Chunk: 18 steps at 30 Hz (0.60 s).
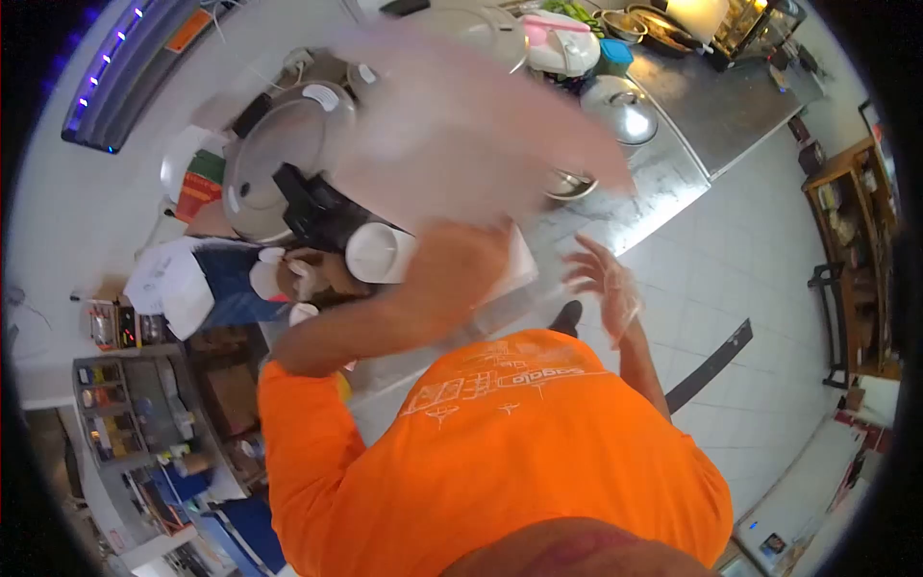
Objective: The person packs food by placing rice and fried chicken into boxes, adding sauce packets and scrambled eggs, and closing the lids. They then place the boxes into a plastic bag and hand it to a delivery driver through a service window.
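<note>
My left arm reaches across my orange shirt toward the steel counter. Where it ends, my left hand is a large pale-pink smear close to the camera, its fingers lost in motion blur; I cannot tell whether it holds anything. My right hand is raised at the counter's front edge, fingers spread and nothing in them. Thin, clear plastic, like a disposable glove, wraps it down to the wrist. Beside my left forearm stands a white cup-like container. A metal bowl shows partly from behind the blur.
A large round lid leans by the wall, near a black object. Along the steel counter stand a lidded pot, a pink-and-white container and a blue-lidded tub. Tiled floor lies to the right.
</note>
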Motion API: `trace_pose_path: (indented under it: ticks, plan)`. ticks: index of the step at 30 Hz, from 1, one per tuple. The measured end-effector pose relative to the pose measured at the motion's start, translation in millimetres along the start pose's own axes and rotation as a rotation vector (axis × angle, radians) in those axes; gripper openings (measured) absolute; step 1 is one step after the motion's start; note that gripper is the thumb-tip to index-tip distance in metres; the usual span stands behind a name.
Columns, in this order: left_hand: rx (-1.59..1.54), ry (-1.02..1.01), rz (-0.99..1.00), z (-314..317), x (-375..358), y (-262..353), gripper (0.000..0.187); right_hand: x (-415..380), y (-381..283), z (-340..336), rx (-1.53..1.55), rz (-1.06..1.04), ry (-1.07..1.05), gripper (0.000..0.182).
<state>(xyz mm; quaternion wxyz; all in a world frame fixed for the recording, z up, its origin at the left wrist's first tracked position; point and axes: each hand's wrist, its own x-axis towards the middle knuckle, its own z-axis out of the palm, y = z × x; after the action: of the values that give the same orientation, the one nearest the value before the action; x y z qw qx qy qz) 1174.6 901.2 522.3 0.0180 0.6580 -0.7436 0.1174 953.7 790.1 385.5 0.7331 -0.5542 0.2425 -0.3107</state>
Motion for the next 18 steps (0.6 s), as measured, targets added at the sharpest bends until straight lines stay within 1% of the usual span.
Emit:
trace_pose_path:
  ticks: [1,2,3,4,5,6,7,8,10,12,13,14,16,17,18]
  plan:
    - [-0.071,0.043,0.048,35,16,46,0.009,6,-2,-5,-0.012,0.007,-0.020,0.054]
    - [-0.284,0.056,0.064,102,31,86,0.016,11,-2,-12,-0.036,0.232,0.136,0.055]
    - [-0.281,-0.134,0.041,120,56,118,0.020,18,-1,-26,-0.063,0.450,0.295,0.057]
    - [-0.280,-0.327,0.020,131,76,142,0.024,25,6,-50,-0.075,0.451,0.276,0.057]
    - [-0.278,-0.324,0.000,142,88,155,0.024,35,21,-78,-0.120,0.534,0.340,0.056]
    - [-0.354,-0.095,-0.037,152,98,164,0.030,43,38,-105,-0.161,0.616,0.408,0.055]
    - [-0.416,0.146,-0.069,157,112,167,0.036,57,55,-133,-0.164,0.603,0.390,0.055]
    - [-0.575,0.109,-0.147,148,124,155,0.048,69,75,-164,-0.119,0.590,0.372,0.052]
    - [-0.448,0.540,-0.356,164,137,107,0.056,86,121,-233,-0.094,0.603,0.342,0.050]
    - [-0.124,0.588,-0.691,142,145,34,0.067,128,169,-299,-0.507,0.627,0.117,0.058]
    - [-0.161,0.594,-0.841,125,142,8,0.081,146,190,-328,-0.521,0.634,0.097,0.058]
    - [-0.189,0.625,-0.884,132,138,-27,0.084,164,209,-352,-0.579,0.434,-0.003,0.063]
    - [-0.461,0.550,-0.971,140,137,-76,0.086,179,201,-361,-0.631,0.227,-0.115,0.069]
    - [-0.457,0.555,-0.983,152,137,-97,0.086,182,176,-347,-0.793,0.313,0.070,0.071]
    - [-0.542,0.561,-0.922,167,136,-115,0.086,184,151,-329,-0.947,0.393,0.262,0.073]
